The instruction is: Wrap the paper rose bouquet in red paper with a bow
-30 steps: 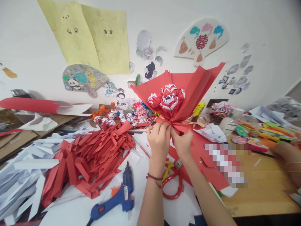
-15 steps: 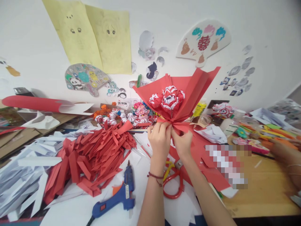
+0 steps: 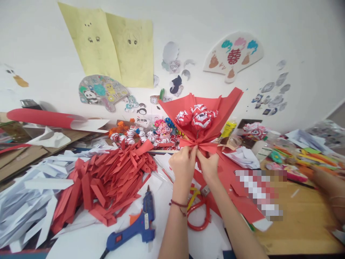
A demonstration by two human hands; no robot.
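Paper bouquet [image 3: 201, 117] upright above desk [image 3: 302, 216], just beyond red scissors [image 3: 198, 214]. Left hand [image 3: 182, 166] and right hand [image 3: 208, 167] side by side, each grip closed tight on bouquet's gathered neck. Blue glue gun [image 3: 134, 228] left of scissors.

Both forearms are bare, with no sleeves reaching into view. The left hand [image 3: 182, 166] carries a thin dark-red cord bracelet [image 3: 178, 204] around the wrist, with a small knot or bead hanging at its side. The right hand [image 3: 208, 167] wears nothing: no ring, watch or band shows.
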